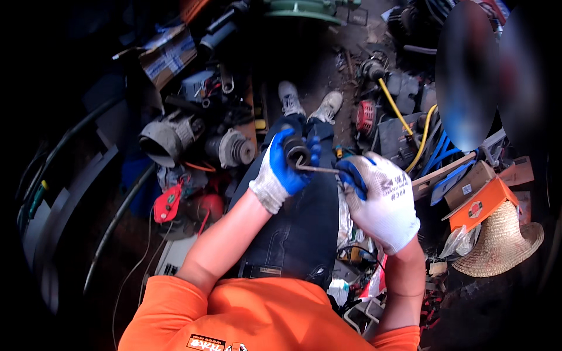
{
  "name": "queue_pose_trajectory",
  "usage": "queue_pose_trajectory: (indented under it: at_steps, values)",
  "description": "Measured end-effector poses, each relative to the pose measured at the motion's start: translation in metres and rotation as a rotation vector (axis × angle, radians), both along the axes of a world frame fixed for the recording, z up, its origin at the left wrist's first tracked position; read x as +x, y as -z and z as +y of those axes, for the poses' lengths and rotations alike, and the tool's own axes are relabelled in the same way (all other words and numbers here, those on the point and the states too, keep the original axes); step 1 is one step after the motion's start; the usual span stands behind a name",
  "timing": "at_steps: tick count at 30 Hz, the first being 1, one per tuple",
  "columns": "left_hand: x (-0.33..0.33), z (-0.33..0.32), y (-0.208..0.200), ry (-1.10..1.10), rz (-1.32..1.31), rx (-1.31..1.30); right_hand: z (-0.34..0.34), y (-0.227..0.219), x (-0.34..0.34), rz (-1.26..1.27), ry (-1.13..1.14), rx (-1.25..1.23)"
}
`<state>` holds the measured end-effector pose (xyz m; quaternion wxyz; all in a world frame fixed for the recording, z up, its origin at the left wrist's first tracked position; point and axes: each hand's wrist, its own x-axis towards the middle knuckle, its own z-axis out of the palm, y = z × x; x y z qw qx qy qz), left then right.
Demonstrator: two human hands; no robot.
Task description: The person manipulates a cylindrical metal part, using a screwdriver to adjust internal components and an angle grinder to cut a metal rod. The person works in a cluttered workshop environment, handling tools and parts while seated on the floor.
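Grey round housing (231, 148): one, left. My left hand (281, 167), gloved: fingers wrapped around one dark cylindrical part (294, 150), held above my dark trousers (293, 228). Bent metal rod (319, 169): one, hooked end at the part's opening. My right hand (376, 193), gloved: fingers pinching the rod's other end. Straw hat (499, 245): one, far right.

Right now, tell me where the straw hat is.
In the head view, the straw hat is toward the right edge, to the right of the gloved right hand and just below the orange box.
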<state>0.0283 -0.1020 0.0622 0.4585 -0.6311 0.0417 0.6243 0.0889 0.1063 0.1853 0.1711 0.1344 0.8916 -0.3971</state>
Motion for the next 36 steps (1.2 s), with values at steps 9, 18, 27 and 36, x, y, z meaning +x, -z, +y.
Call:
queue_pose_trajectory:
  at_steps: [9,18,27,36]
  values:
    - [-0.058,0.004,-0.078,0.116,0.167,0.07,0.043,-0.081,0.015,-0.205,0.65,-0.26]
    - [-0.157,0.074,-0.148,0.193,0.314,-0.104,0.145,-0.079,-0.006,0.202,1.086,-0.513]
    - [-0.26,0.222,-0.135,-0.009,0.497,0.073,0.342,-0.043,-0.105,0.365,1.25,-0.822]
    - [-0.27,0.323,-0.198,-0.183,0.42,0.072,0.403,-0.057,-0.219,0.075,0.959,-1.043]
